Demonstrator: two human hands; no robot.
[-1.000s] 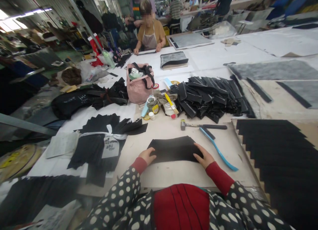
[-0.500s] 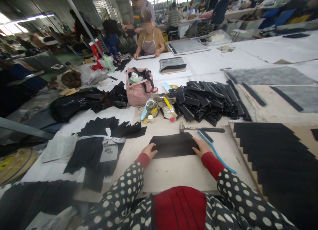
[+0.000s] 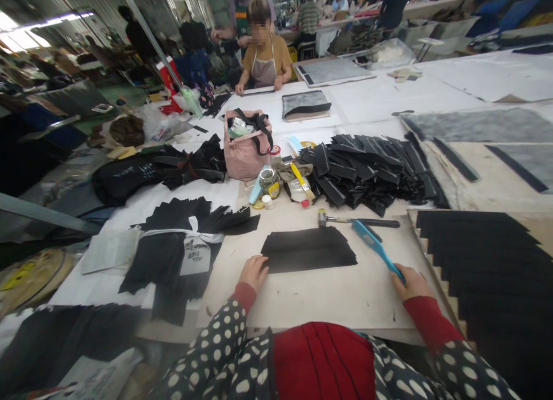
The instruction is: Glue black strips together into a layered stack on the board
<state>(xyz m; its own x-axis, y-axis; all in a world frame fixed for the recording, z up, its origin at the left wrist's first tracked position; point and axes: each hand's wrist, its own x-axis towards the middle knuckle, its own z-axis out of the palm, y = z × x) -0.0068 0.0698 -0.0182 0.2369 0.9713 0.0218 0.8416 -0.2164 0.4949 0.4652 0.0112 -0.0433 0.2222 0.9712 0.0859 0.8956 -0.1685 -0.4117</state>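
The black fabric piece (image 3: pixel 309 250) lies flat on the pale board (image 3: pixel 328 308) in front of the person, its stepped right edge hinting at more than one layer. The left hand (image 3: pixel 254 272) touches its near left corner with loosely bent fingers; whether the thumb pinches the edge or merely rests there, I can't tell. To the right, clear of the fabric, the right hand (image 3: pixel 412 282) is closed round the handle end of a blue brush (image 3: pixel 380 253), whose head points away from the person.

My reading is that the step in hand is taking up the brush while the fabric is steadied. Using it there would call for a firm left hand and a brush turned bristles down (they look dark and half hidden from here).

Just beyond the fabric lies a hammer (image 3: pixel 322 217), its handle partly behind the brush head. Farther out come a glass jar (image 3: pixel 270 184) and a heap of black strips (image 3: pixel 363 170), with overlapping black pieces (image 3: pixel 488 273) on the right and a tied black bundle (image 3: pixel 168 262) on the left.
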